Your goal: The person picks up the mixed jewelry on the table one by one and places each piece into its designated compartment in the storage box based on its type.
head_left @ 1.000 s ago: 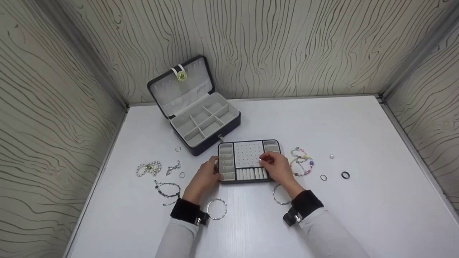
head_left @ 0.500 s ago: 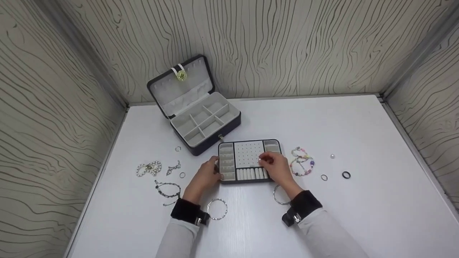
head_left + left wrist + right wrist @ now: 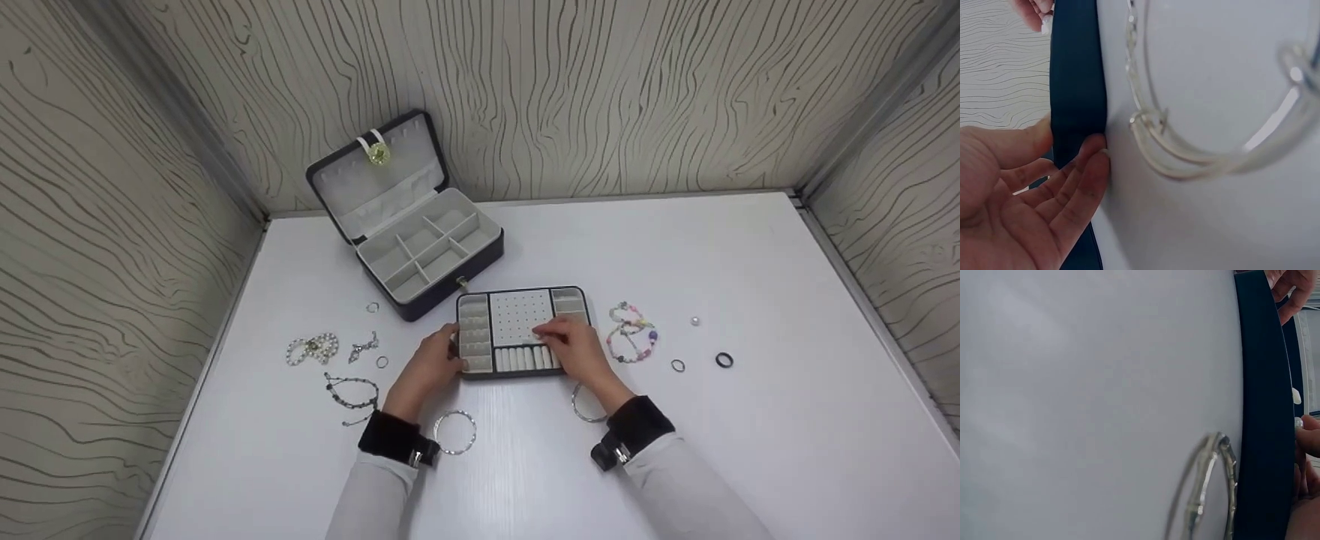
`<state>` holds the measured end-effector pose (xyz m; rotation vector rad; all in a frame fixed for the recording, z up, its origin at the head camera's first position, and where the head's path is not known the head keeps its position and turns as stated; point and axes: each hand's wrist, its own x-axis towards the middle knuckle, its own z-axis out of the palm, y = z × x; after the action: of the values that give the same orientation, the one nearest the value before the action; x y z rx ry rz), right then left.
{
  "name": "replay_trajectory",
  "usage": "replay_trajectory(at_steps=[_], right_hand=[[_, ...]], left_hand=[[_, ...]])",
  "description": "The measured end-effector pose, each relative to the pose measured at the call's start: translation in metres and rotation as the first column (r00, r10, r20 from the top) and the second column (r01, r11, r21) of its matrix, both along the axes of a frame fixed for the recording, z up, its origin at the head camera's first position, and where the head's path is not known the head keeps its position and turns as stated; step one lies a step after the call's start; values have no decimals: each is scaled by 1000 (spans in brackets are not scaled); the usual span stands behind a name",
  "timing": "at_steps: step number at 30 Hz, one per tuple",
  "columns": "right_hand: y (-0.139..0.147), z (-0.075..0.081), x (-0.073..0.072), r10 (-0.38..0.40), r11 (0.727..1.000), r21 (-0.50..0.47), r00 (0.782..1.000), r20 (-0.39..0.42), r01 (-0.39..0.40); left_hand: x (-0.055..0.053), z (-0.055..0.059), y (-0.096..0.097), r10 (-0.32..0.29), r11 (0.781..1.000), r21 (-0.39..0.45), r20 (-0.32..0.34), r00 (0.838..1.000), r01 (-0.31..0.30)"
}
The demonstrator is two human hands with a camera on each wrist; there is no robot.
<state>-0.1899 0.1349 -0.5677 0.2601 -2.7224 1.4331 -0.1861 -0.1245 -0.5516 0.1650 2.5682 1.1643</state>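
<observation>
My left hand grips the near left corner of a dark blue jewelry tray, its thumb and fingers on the outer walls. The tray lies flat, with ring rolls along its front and a white pegboard of small holes in the middle. Over the pegboard's lower right, my right hand pinches a small pearl stud earring, also glimpsed between its fingertips in the right wrist view. The earring's post is hidden. Silver bangles lie near both wrists.
Behind the tray stands a lidded jewelry box, lid up, with bare compartments. Pearl bracelets, a silver brooch-like piece and a dark beaded bracelet lie left. At right are colourful bead bracelets, another pearl and a black ring.
My right fingertips have shifted slightly left and down over the pegboard, with the pearl stud earring still pinched. My left hand keeps its grip on the tray. The head view has tilted a little.
</observation>
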Motion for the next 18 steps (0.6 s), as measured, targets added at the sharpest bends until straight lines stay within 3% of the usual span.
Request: replay_trajectory(at_steps=[6,11,14,18], right_hand=[[5,1,-1,57,998,-11,998,27,-57],[14,8,0,72,997,-52,988,133,-65],[26,12,0,49,994,-107,984,172,-31],[51,16,-2,-41,972,-221,983,180,81]], left_hand=[[0,0,1,-3,1000,-9,-1,1000,3],[-1,-1,1,5,1000,-7,15,1000,-5],[0,-1,1,2,1000,-5,15,1000,-2],[-1,0,0,-15,1000,-4,4,1000,15]])
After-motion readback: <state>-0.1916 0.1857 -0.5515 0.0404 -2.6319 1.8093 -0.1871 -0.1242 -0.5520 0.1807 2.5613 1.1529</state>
